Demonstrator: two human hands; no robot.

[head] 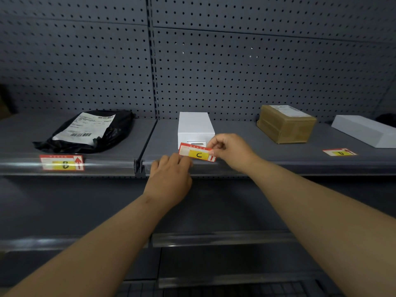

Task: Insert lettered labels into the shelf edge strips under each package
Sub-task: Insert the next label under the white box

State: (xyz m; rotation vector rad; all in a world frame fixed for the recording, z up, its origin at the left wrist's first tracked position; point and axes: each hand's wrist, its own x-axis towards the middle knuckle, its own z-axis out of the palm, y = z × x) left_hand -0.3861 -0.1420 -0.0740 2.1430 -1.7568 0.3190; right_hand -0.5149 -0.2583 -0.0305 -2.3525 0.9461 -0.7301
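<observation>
My right hand (230, 150) pinches the right end of a red and yellow label marked C (196, 152), held just above the clear edge strip (278, 166) in front of the white box (194, 127). At the label's lower left corner, the fingers of my left hand (171, 170) rest on the strip. Under the black mailer bag (90, 130), a label marked B (62, 162) sits in the strip. Another label marked D (339, 152) lies flat on the shelf in front of the brown cardboard box (286, 124).
A second white box (364, 130) lies at the far right of the shelf. Behind the packages stands a grey pegboard wall (235, 71). Lower shelves (214, 239) with their own clear strips run below my forearms. A vertical divider (139, 166) splits the shelf bays.
</observation>
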